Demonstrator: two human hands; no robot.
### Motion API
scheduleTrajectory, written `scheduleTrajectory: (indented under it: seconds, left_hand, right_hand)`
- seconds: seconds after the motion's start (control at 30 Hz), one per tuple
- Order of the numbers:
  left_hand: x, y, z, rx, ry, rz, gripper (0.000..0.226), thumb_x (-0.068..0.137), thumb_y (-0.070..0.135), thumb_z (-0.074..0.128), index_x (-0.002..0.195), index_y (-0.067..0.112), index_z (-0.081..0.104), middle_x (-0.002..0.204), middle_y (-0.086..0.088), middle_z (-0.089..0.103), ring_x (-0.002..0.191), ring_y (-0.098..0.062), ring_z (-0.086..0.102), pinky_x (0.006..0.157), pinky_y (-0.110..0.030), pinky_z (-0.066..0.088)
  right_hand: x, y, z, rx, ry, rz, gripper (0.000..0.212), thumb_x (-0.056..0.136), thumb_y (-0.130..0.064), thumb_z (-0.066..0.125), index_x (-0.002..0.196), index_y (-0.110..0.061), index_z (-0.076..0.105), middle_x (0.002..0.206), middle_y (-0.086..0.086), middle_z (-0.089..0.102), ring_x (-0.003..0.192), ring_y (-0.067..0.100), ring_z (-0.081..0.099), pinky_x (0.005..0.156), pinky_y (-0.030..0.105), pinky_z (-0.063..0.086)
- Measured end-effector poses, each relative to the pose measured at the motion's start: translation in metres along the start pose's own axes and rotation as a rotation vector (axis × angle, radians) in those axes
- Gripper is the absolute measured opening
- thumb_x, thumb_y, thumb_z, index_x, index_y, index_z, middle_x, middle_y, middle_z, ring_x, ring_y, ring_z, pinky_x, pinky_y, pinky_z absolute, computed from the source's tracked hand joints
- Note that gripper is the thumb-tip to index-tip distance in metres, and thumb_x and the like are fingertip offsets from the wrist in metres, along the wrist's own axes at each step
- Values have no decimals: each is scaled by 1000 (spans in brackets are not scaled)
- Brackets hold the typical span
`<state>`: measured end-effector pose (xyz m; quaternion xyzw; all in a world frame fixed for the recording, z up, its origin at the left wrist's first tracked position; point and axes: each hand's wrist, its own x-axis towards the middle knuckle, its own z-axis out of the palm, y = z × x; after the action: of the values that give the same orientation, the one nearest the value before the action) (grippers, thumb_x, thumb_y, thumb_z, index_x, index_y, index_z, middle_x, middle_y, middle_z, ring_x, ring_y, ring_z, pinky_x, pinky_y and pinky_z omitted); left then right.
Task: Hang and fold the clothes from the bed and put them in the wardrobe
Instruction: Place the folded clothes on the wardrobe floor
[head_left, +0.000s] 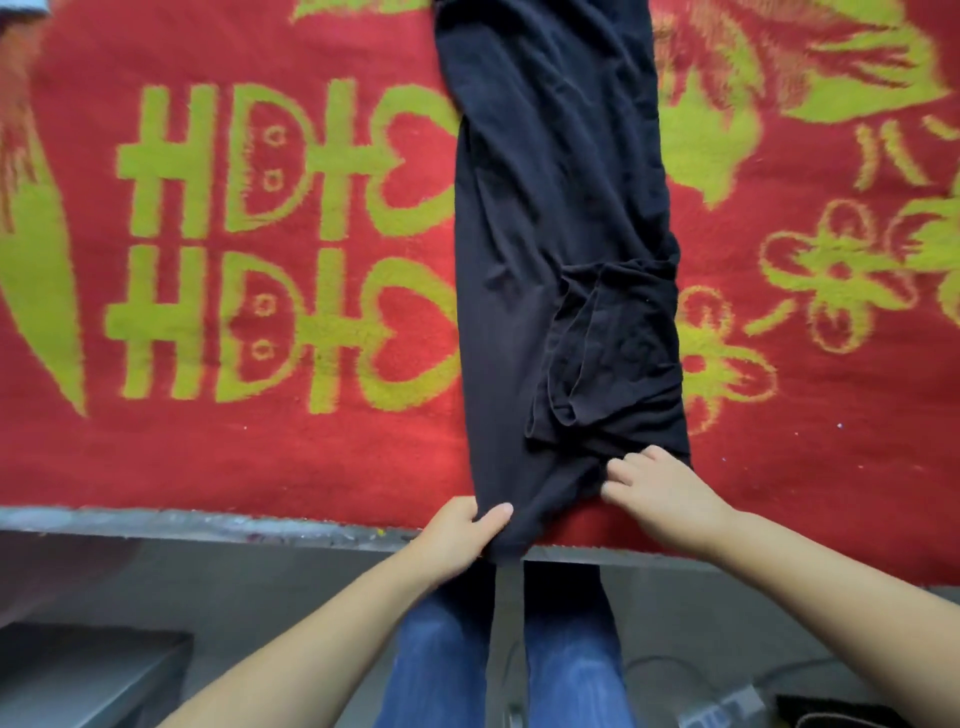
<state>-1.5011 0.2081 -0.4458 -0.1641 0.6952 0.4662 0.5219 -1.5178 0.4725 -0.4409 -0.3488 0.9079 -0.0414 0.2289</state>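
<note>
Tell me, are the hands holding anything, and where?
Left hand pinches the black garment at its near left corner; right hand grips its near edge.
</note>
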Motion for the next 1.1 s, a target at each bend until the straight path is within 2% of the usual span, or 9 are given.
scheduleTrajectory:
  seconds: [0.13, 0.23, 0.37, 0.47, 0.57, 0.7, 0.83, 0.97, 1.1]
  left_hand:
    - [7, -4, -6, 379, -240, -130, 25, 103, 26, 35, 82, 21, 47, 77, 1, 65, 59, -10, 57, 51, -14, 42]
    - [19, 11, -27, 849, -342, -136, 30, 100, 40, 40, 97, 12, 53, 105, -11, 69, 81, -22, 63, 69, -26, 44]
    - [13, 17, -44, 1498, 220, 488, 28, 73, 27, 75, 91, 12, 60, 87, -8, 64, 79, -27, 64, 64, -32, 45]
    - [15, 9, -46, 1536, 272, 933, 54, 72, 8, 48, 126, 10, 49, 127, -15, 59, 114, -32, 59, 94, -47, 47]
    - [32, 7, -39, 1725, 121, 926, 83, 74, 10, 54, 150, 17, 21, 157, -10, 18, 143, -28, 26, 111, -56, 27]
    - [56, 26, -28, 1777, -5, 857, 68, 84, 13, 40, 150, 25, 26, 156, -5, 26, 144, -25, 22, 114, -55, 13]
    - [58, 43, -33, 1462, -217, 694, 79, 82, 1, 41, 152, 28, 17, 161, 1, 3, 142, -8, -17, 114, -41, -22]
    - [44, 95, -57, 446, -270, 408, 46, 92, -3, 42, 121, 28, 60, 127, 14, 60, 122, 5, 42, 105, -22, 33]
    - [61, 150, -90, -117, 11, 308, 15, 97, 12, 52, 97, 20, 64, 92, 14, 71, 89, -1, 63, 77, -15, 50]
  right_hand:
    - [-20, 5, 2, -10, -37, -30, 37, 33, -12, 87, 58, -21, 61, 61, -3, 52, 52, 17, 55, 53, 21, 45]
    - [-23, 7, 12, 30, 123, 68, 45, 52, -2, 77, 95, -13, 72, 93, 7, 66, 80, 27, 65, 69, 32, 50]
    - [-13, 10, 20, -57, 71, 96, 75, 60, 3, 67, 133, -14, 58, 137, 19, 52, 127, 35, 51, 102, 58, 40]
    - [-2, 20, 24, -119, -43, 105, 94, 51, -3, 78, 140, -17, 49, 138, 20, 51, 129, 38, 48, 101, 70, 27]
    - [8, 24, 26, -132, -128, 79, 93, 52, -11, 81, 139, -19, 50, 136, 19, 53, 127, 38, 50, 101, 70, 26]
    - [13, 29, 23, -75, -103, 58, 84, 59, -5, 80, 137, -20, 53, 136, 14, 54, 125, 34, 53, 99, 65, 33]
    - [14, 44, 8, 69, -179, -4, 77, 86, 3, 49, 152, -27, 21, 159, 4, 19, 147, 25, 15, 116, 49, -1]
    - [29, 70, -45, 521, -167, 107, 58, 87, 4, 45, 137, -24, 52, 141, -3, 51, 127, 19, 48, 99, 12, 26]
    - [68, 125, -93, 590, 117, 390, 26, 89, -9, 60, 114, -12, 65, 109, 5, 69, 103, 25, 62, 79, 21, 36]
